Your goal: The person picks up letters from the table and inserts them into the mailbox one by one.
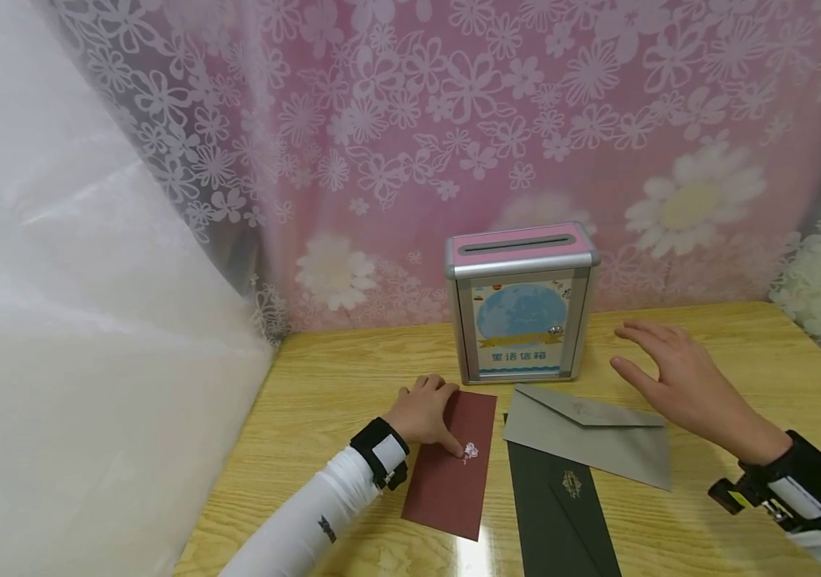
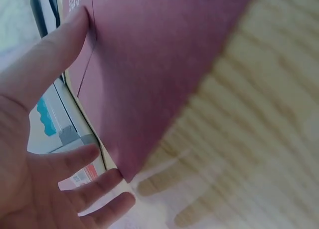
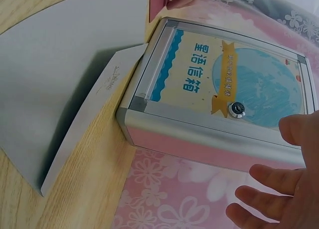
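Observation:
A dark red envelope [image 1: 454, 481] with a white floral emblem lies on the table in front of me. My left hand [image 1: 421, 413] is on its upper left part. The left thumb [image 2: 75, 29] rests near the emblem, while the other fingertips reach the corner edge. My right hand [image 1: 688, 389] is held in the air, fingers spread, to the right of the pink and silver letter box [image 1: 522, 320]. Nothing is in that hand. A grey envelope [image 1: 598, 449] lies in front of the box and overlaps the top of a dark green envelope [image 1: 551, 489].
The letter box has a slot [image 1: 517, 244] in its pink top and a lock [image 3: 237, 109] on its front. Behind the wooden table [image 1: 338, 369] hangs a pink flowered curtain [image 1: 410, 144]. A white sheet [image 1: 93, 280] borders the left side.

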Available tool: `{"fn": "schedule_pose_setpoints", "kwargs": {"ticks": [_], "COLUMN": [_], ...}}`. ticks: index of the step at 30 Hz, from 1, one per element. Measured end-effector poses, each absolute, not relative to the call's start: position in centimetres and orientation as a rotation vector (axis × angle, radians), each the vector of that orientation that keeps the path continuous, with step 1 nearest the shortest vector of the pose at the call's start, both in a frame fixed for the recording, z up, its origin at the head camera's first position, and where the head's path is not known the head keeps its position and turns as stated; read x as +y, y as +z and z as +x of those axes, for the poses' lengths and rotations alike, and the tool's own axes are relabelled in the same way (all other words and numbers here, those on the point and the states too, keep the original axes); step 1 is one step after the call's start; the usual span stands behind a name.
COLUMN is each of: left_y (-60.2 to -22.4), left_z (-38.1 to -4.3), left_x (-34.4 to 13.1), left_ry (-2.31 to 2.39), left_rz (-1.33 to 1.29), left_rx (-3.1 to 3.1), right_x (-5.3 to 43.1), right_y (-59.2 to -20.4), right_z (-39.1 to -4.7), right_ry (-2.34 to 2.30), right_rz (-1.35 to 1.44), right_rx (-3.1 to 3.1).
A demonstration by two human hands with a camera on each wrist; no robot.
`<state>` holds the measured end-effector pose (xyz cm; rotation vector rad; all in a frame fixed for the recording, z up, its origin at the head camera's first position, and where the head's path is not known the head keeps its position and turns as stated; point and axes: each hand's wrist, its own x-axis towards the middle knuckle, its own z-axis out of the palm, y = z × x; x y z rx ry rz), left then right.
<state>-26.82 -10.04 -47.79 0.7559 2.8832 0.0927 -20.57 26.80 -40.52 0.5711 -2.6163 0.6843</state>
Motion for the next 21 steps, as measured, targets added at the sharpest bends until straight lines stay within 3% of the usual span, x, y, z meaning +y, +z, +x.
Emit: {"fn": "schedule_pose_setpoints", "kwargs": {"ticks": [21], "left_y": [-47.6], "left_z": [-29.2], "left_x": [-11.0], "left_ry": [0.089], "left_rz": [0.617], "left_rx": [2.834], "right_x": [27.1], "right_y": [-41.1], "right_z": [-20.7], "right_ry": [0.669], "right_rz": [0.564], "right_rx": [-2.597]}}
